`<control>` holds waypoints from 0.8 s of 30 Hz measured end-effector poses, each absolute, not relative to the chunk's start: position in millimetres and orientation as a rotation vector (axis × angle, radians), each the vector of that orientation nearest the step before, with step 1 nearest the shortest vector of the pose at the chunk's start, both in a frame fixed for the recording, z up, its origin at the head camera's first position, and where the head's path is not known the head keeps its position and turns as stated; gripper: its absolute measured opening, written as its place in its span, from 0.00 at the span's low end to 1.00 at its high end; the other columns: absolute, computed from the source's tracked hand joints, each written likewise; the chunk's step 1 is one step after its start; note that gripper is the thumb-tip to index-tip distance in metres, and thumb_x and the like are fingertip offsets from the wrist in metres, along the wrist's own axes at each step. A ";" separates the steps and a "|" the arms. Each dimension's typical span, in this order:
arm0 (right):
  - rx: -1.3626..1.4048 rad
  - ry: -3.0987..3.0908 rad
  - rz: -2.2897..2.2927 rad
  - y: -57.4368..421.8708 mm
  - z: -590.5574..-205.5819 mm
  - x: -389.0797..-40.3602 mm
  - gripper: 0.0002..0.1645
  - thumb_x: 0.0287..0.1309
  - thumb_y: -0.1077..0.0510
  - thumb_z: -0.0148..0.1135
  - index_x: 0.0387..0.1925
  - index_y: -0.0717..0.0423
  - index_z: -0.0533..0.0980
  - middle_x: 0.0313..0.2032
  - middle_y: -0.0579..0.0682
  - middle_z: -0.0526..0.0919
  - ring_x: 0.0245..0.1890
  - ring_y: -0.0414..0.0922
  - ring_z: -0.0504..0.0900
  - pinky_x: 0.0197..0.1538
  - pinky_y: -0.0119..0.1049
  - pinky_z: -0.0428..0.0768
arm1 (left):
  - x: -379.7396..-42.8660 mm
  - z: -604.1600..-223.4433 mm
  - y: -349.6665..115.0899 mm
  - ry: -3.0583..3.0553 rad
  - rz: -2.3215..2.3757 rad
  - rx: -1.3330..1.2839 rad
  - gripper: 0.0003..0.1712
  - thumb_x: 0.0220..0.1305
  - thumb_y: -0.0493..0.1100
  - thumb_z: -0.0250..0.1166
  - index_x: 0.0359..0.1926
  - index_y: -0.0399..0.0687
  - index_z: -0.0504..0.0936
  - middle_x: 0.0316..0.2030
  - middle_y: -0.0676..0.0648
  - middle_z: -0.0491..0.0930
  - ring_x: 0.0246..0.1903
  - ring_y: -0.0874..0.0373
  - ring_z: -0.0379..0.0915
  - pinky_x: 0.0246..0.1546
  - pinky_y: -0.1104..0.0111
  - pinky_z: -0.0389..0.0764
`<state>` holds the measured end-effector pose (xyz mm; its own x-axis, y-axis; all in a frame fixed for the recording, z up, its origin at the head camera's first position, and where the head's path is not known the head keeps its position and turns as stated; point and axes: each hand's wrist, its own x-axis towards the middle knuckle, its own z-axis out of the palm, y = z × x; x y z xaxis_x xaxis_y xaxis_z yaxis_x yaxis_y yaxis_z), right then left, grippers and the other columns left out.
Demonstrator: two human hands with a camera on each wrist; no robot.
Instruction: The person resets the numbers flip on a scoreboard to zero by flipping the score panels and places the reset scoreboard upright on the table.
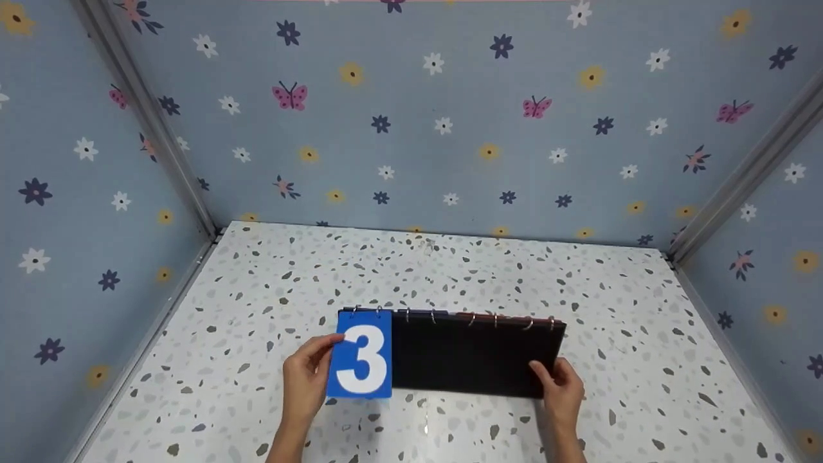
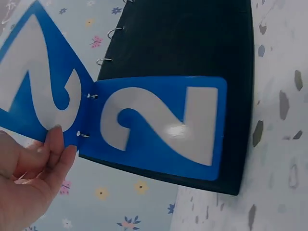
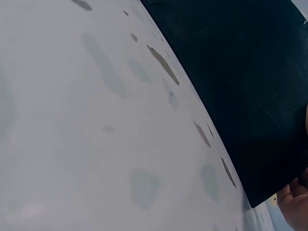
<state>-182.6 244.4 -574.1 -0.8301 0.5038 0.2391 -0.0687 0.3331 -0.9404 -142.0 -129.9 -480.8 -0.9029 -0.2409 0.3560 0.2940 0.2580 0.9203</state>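
A black flip scoreboard (image 1: 469,354) with metal rings along its top edge is held tilted over the table. In the head view, a blue number card (image 1: 362,354) with a white 3 hangs from rings at its left end. My left hand (image 1: 307,373) pinches that card's left edge. The left wrist view has a raised blue card (image 2: 41,67) at the fingers of my left hand (image 2: 33,173), and another blue card (image 2: 161,126) bearing a white 2 against the board. My right hand (image 1: 560,389) grips the board's lower right corner, thumb on the front; the right wrist view mostly hides this hand.
Beneath the scoreboard lies a white speckled tabletop (image 1: 411,270). Pale blue panels (image 1: 418,83) with flowers and butterflies enclose it at the back and both sides, joined by grey metal posts (image 1: 154,122). Blue and reddish strips (image 1: 501,316) show behind the board's top edge.
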 end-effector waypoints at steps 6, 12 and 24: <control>-0.400 -2.108 1.518 243.6 -571.9 -181.7 0.12 0.43 0.60 0.69 0.25 0.64 0.75 0.21 0.50 0.75 0.19 0.37 0.70 0.23 0.24 0.69 | -154.0 -467.7 -133.8 -2.077 -1.425 -0.123 0.12 0.46 0.22 0.63 0.31 0.39 0.83 0.31 0.48 0.79 0.34 0.57 0.76 0.38 0.79 0.73; -0.402 -2.092 1.519 243.3 -573.3 -181.8 0.13 0.42 0.60 0.69 0.25 0.65 0.75 0.21 0.50 0.75 0.19 0.37 0.71 0.24 0.24 0.69 | -176.8 -451.1 -136.9 -1.967 -1.252 -0.255 0.09 0.41 0.24 0.67 0.25 0.39 0.84 0.27 0.47 0.77 0.29 0.57 0.74 0.34 0.79 0.72; -0.333 -2.090 1.507 233.4 -552.3 -172.0 0.10 0.44 0.65 0.67 0.24 0.67 0.74 0.20 0.54 0.75 0.18 0.38 0.69 0.22 0.24 0.67 | -225.7 -442.5 -139.3 -2.020 -1.223 -0.238 0.04 0.45 0.34 0.69 0.25 0.37 0.83 0.23 0.46 0.80 0.26 0.56 0.76 0.31 0.68 0.75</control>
